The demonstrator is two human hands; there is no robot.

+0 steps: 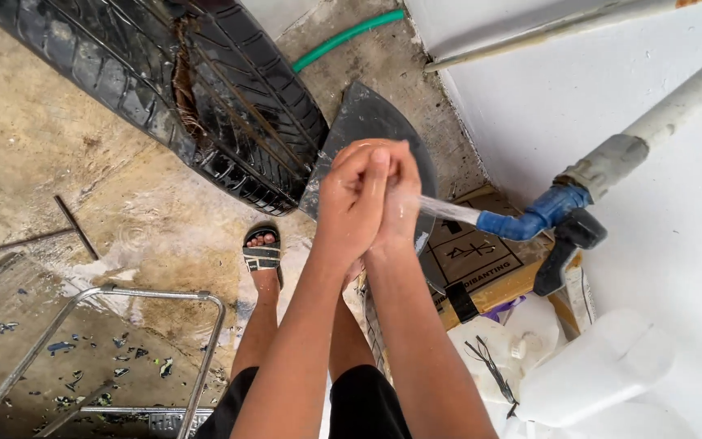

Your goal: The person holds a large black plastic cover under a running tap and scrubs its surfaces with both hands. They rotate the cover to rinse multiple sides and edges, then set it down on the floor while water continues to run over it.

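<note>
Both hands, left hand (349, 199) and right hand (396, 195), are clasped together holding nothing, mid-rinse under water from the blue tap (530, 221), washing apparently unfinished

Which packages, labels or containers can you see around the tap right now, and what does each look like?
Cardboard box: flattened, brown with black print, under the blue tap, right of the clasped hands.
White plastic jug: translucent, lying on its side at lower right below the tap.
White container: beside the jug, with a tangle of dark wire lying on it.
No screens or signs in view.
</note>
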